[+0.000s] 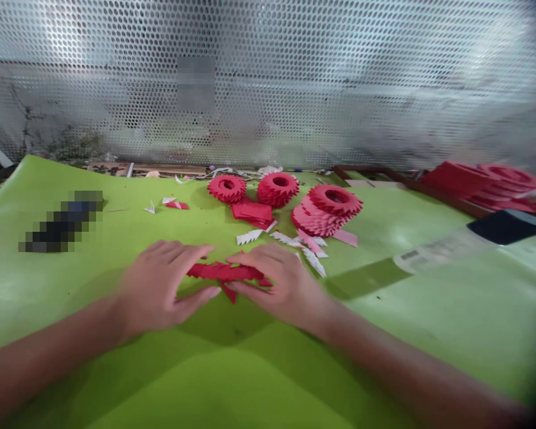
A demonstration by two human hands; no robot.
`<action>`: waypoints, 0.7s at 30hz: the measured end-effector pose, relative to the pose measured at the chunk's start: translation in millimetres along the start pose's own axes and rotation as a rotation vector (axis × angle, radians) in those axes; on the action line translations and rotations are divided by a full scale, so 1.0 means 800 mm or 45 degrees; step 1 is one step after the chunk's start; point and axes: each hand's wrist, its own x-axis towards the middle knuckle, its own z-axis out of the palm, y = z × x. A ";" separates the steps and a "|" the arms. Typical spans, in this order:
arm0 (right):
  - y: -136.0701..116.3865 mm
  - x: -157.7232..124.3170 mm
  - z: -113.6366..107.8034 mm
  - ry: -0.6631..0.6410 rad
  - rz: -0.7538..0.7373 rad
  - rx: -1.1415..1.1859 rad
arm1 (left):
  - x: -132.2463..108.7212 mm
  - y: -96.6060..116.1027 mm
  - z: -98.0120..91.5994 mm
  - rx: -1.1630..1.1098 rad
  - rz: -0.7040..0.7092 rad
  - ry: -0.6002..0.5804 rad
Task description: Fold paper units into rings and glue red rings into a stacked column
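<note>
Behind a perforated metal screen (pixel 268 77), we work at a green worktop (pixel 384 339), with everything placed here by its bearing from one jagged red paper strip (pixel 223 272). Far to the right of that strip, stacks of red folded paper (pixel 486 189) blur at the frame's edge. Directly beyond it stand a wide stacked ring of folded red paper (pixel 326 210), up and to the right, and two smaller red rings (pixel 226 188) (pixel 274 189), nearly straight ahead.

Our two arms reach in from the bottom corners, and the strip lies between our hands, its long axis running left to right. Our right grip (pixel 272 283) is the nearer, its fingers and thumb closed over the strip's right end and seemingly pinching it. Our left grip (pixel 165 286) is spread at the left end, though we cannot tell whether it touches. Small white folded paper pieces (pixel 250 236) lie just beyond the strip, to its right.
</note>
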 end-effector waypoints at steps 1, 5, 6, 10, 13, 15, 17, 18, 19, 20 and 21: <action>-0.004 0.001 0.003 -0.005 0.011 0.016 | 0.001 0.005 0.002 0.022 0.015 -0.027; -0.013 0.003 0.005 -0.056 0.012 0.105 | 0.004 0.018 0.006 -0.074 0.014 -0.180; -0.011 0.002 0.001 -0.084 0.021 0.124 | 0.005 0.017 0.006 -0.089 -0.001 -0.222; 0.011 0.000 -0.020 -0.180 0.112 0.074 | 0.009 0.001 0.001 0.056 0.021 -0.234; 0.025 0.000 -0.027 -0.293 0.069 -0.113 | 0.008 -0.009 -0.001 0.143 0.064 -0.142; 0.023 0.002 -0.025 -0.423 -0.030 -0.185 | 0.007 -0.011 0.001 0.148 0.072 -0.139; 0.015 0.003 -0.020 -0.545 -0.124 -0.168 | 0.005 -0.012 0.003 0.151 0.070 -0.187; 0.010 0.003 -0.017 -0.581 -0.150 -0.144 | 0.005 -0.012 0.003 0.152 0.064 -0.213; 0.005 0.003 -0.015 -0.598 -0.166 -0.122 | 0.005 -0.012 0.004 0.155 0.054 -0.233; 0.002 0.003 -0.013 -0.600 -0.177 -0.106 | 0.006 -0.013 0.004 0.156 0.037 -0.248; 0.000 0.003 -0.011 -0.593 -0.189 -0.098 | 0.007 -0.014 0.004 0.158 0.016 -0.260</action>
